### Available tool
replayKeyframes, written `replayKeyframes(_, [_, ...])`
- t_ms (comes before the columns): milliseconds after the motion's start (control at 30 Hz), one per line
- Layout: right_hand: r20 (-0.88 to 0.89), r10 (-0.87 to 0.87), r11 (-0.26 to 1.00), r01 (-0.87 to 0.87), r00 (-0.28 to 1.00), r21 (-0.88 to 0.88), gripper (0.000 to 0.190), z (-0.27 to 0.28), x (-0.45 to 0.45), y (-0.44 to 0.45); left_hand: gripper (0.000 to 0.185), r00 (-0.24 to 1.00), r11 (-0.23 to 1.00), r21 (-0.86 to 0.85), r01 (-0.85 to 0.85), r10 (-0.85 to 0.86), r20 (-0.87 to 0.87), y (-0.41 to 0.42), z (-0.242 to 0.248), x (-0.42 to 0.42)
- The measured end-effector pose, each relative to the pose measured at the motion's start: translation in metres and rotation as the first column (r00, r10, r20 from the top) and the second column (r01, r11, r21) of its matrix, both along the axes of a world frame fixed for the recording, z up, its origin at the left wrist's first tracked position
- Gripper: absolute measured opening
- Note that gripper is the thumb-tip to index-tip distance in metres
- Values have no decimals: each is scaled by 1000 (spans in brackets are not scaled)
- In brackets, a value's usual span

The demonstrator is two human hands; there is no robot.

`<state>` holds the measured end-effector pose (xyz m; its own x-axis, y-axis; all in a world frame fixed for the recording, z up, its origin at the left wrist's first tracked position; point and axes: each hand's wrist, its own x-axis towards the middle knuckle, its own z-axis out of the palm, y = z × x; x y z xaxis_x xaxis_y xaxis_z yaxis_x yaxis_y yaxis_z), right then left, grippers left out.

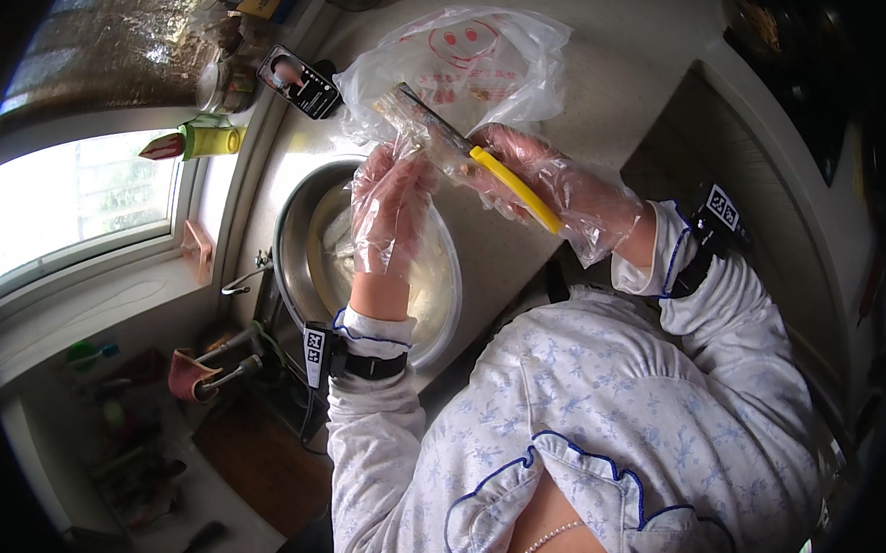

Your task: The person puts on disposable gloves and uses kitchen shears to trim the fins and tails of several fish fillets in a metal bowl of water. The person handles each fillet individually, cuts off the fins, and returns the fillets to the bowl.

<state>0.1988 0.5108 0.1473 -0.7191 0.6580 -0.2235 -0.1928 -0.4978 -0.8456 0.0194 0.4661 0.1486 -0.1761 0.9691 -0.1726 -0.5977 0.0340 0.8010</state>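
Note:
Both of my hands wear clear plastic gloves. My right hand (531, 172) is closed around a yellow-handled cutting tool (511, 186); whether it is a knife or scissors I cannot tell. Its dark blade points up and left, above my left hand. My left hand (395, 191) has its fingers bent together near the blade, over the basin's edge; what lies between them is hidden by crumpled, shiny plastic. Below it stands a round metal basin (290, 231) with pale pieces (339, 245) inside. Beyond the hands a white plastic bag (530, 56) with red print lies on the counter.
A lit phone (299, 81) leans near the window ledge, beside a glass jar (216, 88). A yellow-green bottle (213, 141) stands by the window. A faucet (240, 285) is left of the basin. A dark stove (791, 84) is at the upper right.

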Motion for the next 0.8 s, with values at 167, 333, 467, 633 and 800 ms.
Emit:
replayKeyframes(167, [25,39,999,-39,999,32,42,9,5,1,22,996,1000,12,22,-21,-88,-1,0,7])
replayKeyframes(333, [8,12,1000,-12,1000,19,44,10,4,2,20,994,1000,-12,3,-4,-113,0,-2,10])
replayKeyframes(467, [-25,-8,999,7,1000,-33,46,6,5,3,18,993,1000,-9,9,-10,-113,5,-3,11])
replayKeyframes(633, [-101,-55,985,37,993,-168,48,6,9,3,17,993,1000,-15,12,-13,-115,8,-1,13])
replayKeyframes(800, [-276,-135,940,35,951,-340,51,2,18,1,17,993,1000,-24,14,-16,-113,11,-1,18])
